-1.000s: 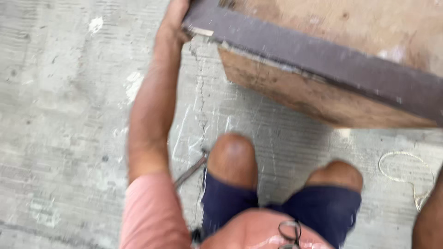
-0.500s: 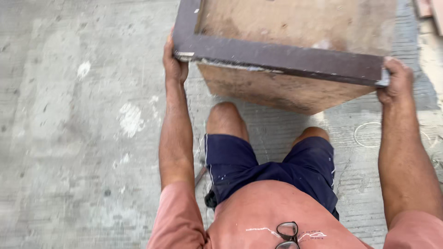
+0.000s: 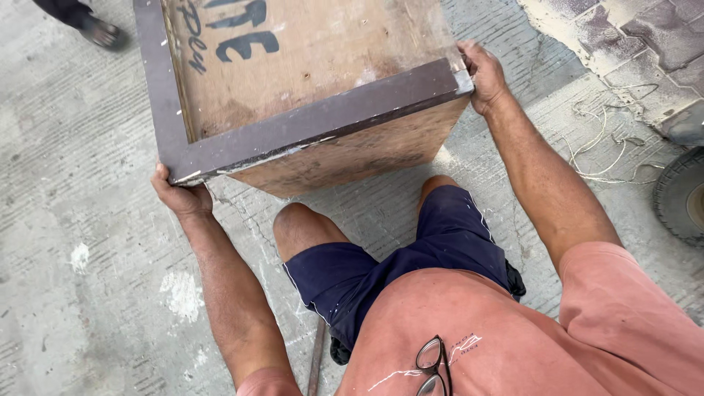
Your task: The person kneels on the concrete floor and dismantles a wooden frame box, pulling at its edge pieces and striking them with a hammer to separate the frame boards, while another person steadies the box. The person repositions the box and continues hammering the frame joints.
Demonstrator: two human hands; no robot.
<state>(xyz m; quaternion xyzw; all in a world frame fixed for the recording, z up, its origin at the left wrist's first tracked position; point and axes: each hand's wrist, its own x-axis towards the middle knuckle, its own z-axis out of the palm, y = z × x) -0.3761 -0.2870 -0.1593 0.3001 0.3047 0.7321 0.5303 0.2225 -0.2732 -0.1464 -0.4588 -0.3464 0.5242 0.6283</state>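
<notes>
left hand (image 3: 180, 196) sits under the near left corner of the wooden box (image 3: 308, 95), fingers curled up around the dark frame (image 3: 323, 117), clamped on that corner. right hand (image 3: 484, 73) is over at the near right corner, fingers wrapped over the end of the same dark rail, thumb side against the plywood wall, gripping tight. the box hangs tilted between both arms, just in front of the knees, over the grey concrete floor (image 3: 81, 220). inside it there's bare plywood with dark painted lettering, nothing loose that can be made out. glasses (image 3: 433, 363) hang from the collar of the pink shirt. a tyre (image 3: 682, 194) shows at the right edge, tangled string (image 3: 609, 147) beside it, and another person's sandalled foot (image 3: 99, 31) at top left.
</notes>
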